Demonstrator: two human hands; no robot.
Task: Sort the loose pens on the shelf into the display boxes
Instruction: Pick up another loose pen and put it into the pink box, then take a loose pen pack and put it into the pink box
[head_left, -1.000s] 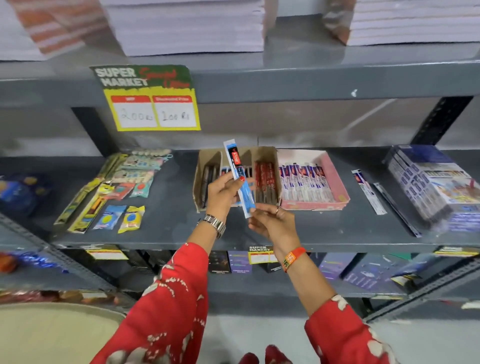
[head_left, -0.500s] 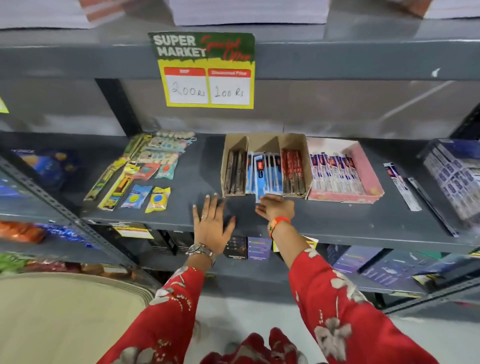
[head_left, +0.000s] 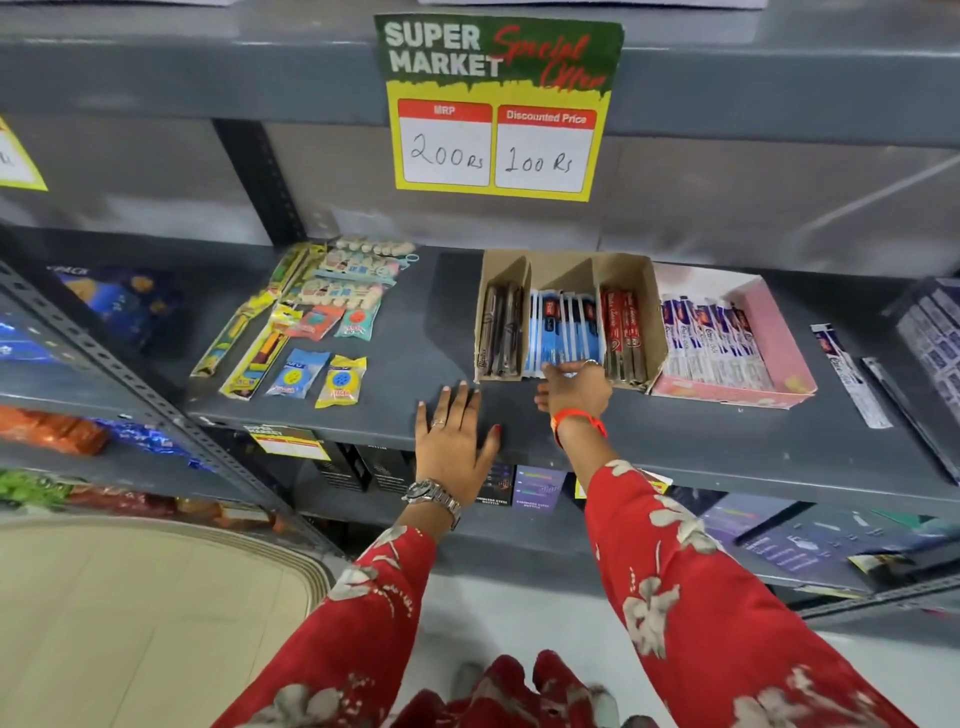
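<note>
We see our left hand (head_left: 457, 435) lying flat on the grey shelf (head_left: 675, 441), palm down, fingers spread wide and holding nothing; it rests just in front of the left corner of the brown cardboard display box (head_left: 566, 270). A metal watch (head_left: 434, 496) sits on that wrist. Our right hand (head_left: 574, 387) reaches to the front edge of the same box, its fingertips touching the lower ends of the blue pen packs (head_left: 563, 332) in the middle compartment. The fingers are loosely curled against the packs; we cannot tell whether they grip one or only press on them. An orange band (head_left: 576, 415) circles that wrist.

The box has three compartments: dark pens (head_left: 498, 327) on the left, the blue packs in the middle, red pens (head_left: 621, 327) on the right. Touching the box on its right stands a pink display box (head_left: 779, 332) filled with white and blue pen packs (head_left: 711, 338). Further right of the pink box, two loose pen packs (head_left: 847, 369) lie flat on the shelf, apart from both boxes. Well to the left of the cardboard box lies a cluster of small stationery packets (head_left: 311, 332) in yellow, blue and green wrappers.

Above the cardboard box, on the edge of the upper shelf, hangs a price sign (head_left: 498, 104) reading "Super Market Special Offer", with 200 Rs and 100 Rs written by hand.
</note>
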